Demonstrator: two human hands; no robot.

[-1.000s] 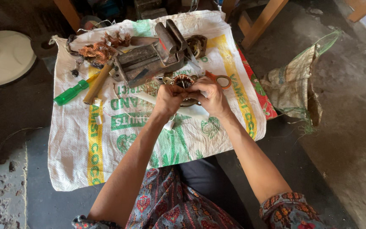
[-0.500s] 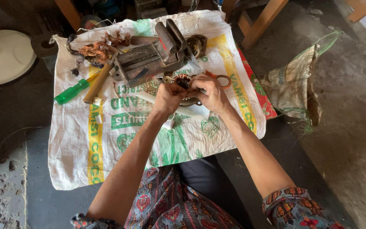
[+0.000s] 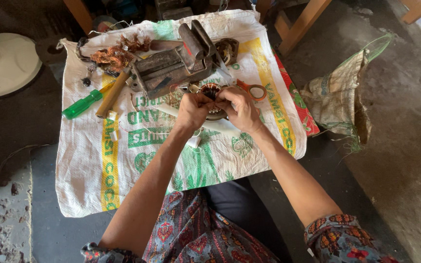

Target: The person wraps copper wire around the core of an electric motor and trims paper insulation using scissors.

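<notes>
Both my hands meet over a round metal motor stator (image 3: 211, 92) with copper windings, which rests on a white printed sack (image 3: 137, 160) spread on the floor. My left hand (image 3: 192, 109) grips its left side with the fingers curled in. On its right side, my right hand (image 3: 239, 108) pinches at the top of the windings. Most of the stator is hidden under my fingers.
A grey metal bench vise (image 3: 171, 65) lies just behind the stator. Orange-handled scissors (image 3: 250, 89), a green-handled screwdriver (image 3: 82, 104), a wooden-handled tool (image 3: 112, 93) and a tangle of scrap copper wire (image 3: 113, 54) lie on the sack. A white disc (image 3: 3, 63) sits at left, a crumpled bag (image 3: 337, 97) at right.
Both hands stay on the stator; the fingers have shifted slightly around its top. Nothing else has moved.
</notes>
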